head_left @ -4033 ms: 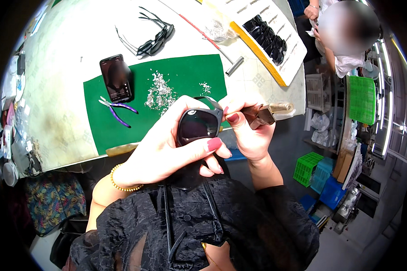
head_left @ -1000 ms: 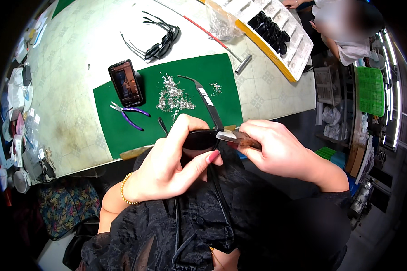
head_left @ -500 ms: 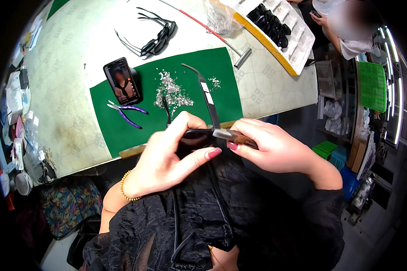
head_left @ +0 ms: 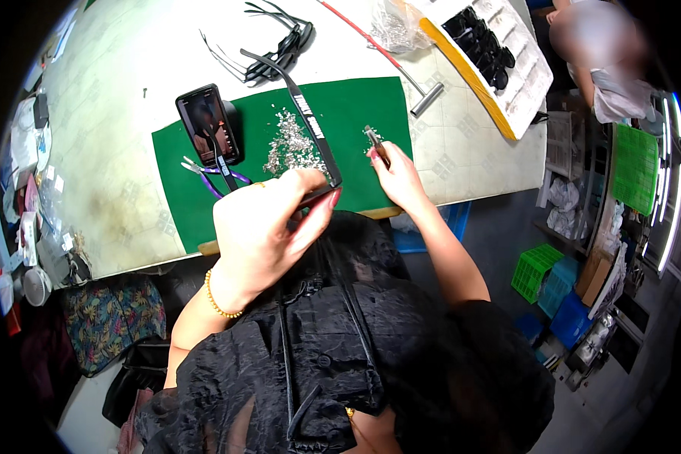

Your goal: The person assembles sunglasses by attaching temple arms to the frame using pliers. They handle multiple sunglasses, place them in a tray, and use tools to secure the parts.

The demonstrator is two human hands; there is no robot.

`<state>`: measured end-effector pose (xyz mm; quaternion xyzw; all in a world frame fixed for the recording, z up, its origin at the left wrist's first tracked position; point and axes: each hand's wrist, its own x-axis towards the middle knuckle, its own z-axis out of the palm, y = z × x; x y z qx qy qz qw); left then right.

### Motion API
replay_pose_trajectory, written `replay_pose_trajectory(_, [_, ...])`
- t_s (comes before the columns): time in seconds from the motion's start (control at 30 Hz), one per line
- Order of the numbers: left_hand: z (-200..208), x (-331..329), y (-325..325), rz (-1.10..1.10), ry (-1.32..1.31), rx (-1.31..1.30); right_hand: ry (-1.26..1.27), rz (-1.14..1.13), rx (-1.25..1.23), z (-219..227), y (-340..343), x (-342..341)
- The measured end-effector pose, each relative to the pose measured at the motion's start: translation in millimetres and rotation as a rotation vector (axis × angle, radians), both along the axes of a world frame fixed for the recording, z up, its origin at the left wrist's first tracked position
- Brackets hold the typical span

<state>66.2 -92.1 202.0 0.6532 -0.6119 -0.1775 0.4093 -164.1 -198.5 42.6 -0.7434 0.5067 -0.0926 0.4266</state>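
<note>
My left hand (head_left: 261,227) is closed on the front of a pair of black sunglasses (head_left: 310,129), whose temples stick up and away over the green mat (head_left: 189,219). To the right, my right hand (head_left: 399,180) grips a short hand tool (head_left: 374,140) with a silver metal tip; its exact kind is hard to make out. The tip is down at a little heap of tiny silver pieces, which the tool and fingers partly cover. A larger heap of silver pieces (head_left: 287,144) lies mid-mat, behind the raised temple.
A phone (head_left: 206,125) leans at the mat's left, with purple-handled pliers (head_left: 199,168) beside it. More black sunglasses (head_left: 287,49) lie beyond. A red-shafted rod with a metal crosspiece (head_left: 427,100) and a white tray (head_left: 526,79) of sunglasses are at right. Another person (head_left: 613,83) is behind.
My right hand has left the sunglasses and moved away with the tool to the small heap. My left hand still holds the sunglasses, now turned and tilted differently.
</note>
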Motion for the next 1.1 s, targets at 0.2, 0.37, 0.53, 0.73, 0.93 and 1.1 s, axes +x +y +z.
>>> replay_pose_trajectory(0.2, [4.8, 3.2, 0.6, -0.048, -0.097, 0.06, 0.272, 0.055, -0.271, -22.8, -6.5, -6.2])
replay_pose_trajectory(0.37, [-1.6, -3.2, -0.9, 0.005, 0.023, 0.011, 0.344, 0.145, -0.553, -42.2, 2.5, -2.8])
replay_pose_trajectory(0.53, [2.5, -7.3, 1.9, 0.031, 0.157, 0.045, 0.25, 0.154, -0.468, -41.0, 8.4, -18.9])
replay_pose_trajectory(0.73, [2.9, 6.3, 13.0, 0.158, 1.471, 0.465, 0.103, -0.235, -0.065, -40.9, 14.1, -38.7])
replay_pose_trajectory(0.93, [-32.4, -24.1, 78.3, -0.255, 1.184, 0.578, 0.25, -0.061, -0.277, -27.7, 28.5, -16.3])
replay_pose_trajectory(1.1, [-22.0, -10.3, 60.5, -0.116, 1.181, 0.421, 0.251, -0.058, -0.358, -29.8, 29.9, -1.5])
